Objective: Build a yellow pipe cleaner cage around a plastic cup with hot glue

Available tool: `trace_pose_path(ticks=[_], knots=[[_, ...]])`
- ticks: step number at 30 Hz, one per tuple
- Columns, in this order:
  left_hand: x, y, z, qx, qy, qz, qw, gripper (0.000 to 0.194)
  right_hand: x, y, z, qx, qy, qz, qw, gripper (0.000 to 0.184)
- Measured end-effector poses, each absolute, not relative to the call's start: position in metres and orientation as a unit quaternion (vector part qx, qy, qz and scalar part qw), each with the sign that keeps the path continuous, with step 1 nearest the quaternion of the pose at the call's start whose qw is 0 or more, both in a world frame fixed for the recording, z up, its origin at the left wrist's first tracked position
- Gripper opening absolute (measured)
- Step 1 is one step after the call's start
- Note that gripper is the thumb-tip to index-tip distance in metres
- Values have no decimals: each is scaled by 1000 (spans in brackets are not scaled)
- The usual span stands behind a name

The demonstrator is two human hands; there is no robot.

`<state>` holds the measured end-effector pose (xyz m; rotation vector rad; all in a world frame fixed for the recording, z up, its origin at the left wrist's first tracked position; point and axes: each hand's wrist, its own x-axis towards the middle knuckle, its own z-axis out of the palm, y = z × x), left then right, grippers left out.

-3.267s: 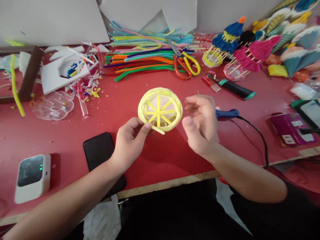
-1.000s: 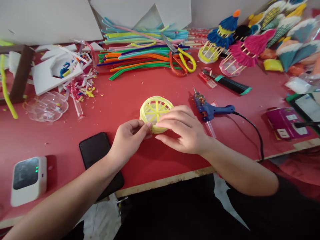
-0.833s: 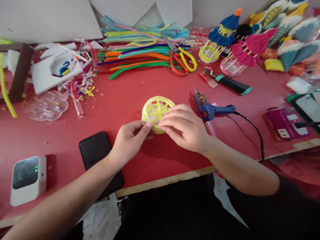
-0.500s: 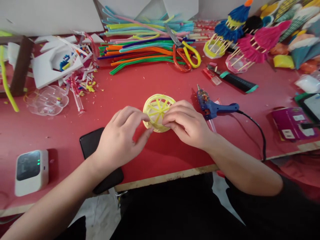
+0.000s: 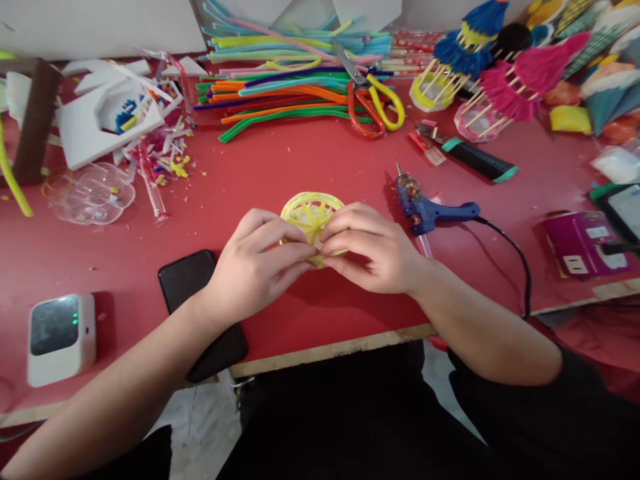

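Observation:
A round yellow wheel-like craft piece (image 5: 309,211) with thin spokes meeting at its middle is over the red table, its near side covered by my fingers. My left hand (image 5: 267,257) pinches the near rim from the left, thumb below and fingers above. From the right, my right hand (image 5: 367,247) pinches the same rim, its fingertips almost touching those of the left. What lies right between the fingertips is hidden. A blue glue gun (image 5: 425,208) with a clear stick rests to the right of my right hand.
A black phone (image 5: 187,280) lies under my left forearm, beside a white device (image 5: 61,340). Behind are colourful pipe cleaners (image 5: 295,100), scissors (image 5: 367,93), a black-and-green cutter (image 5: 480,160), and pink (image 5: 540,73) and blue (image 5: 463,57) tower-like crafts. Foam scraps (image 5: 110,123) clutter the left.
My left hand has moved right and closed onto the near rim; before, its thumb and fingers were apart. My right hand has shifted slightly along the rim, and the wheel tilts a little.

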<state>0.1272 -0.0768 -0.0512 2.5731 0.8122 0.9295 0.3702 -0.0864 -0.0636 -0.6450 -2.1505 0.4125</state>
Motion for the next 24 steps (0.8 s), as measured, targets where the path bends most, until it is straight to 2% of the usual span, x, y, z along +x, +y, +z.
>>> trace_pose_path(ticks=[9,14,24], knots=[[128,-78,-47,926,271,255,61,15,372,-89,-61,-274,-854,159,414,7],[133,-81,-53,921,279,273,-6,20,372,-90,-60,-279,-853,159,412,7],[137,-82,-57,901,292,317,52,13,371,-90,-58,-277,-855,167,405,9]])
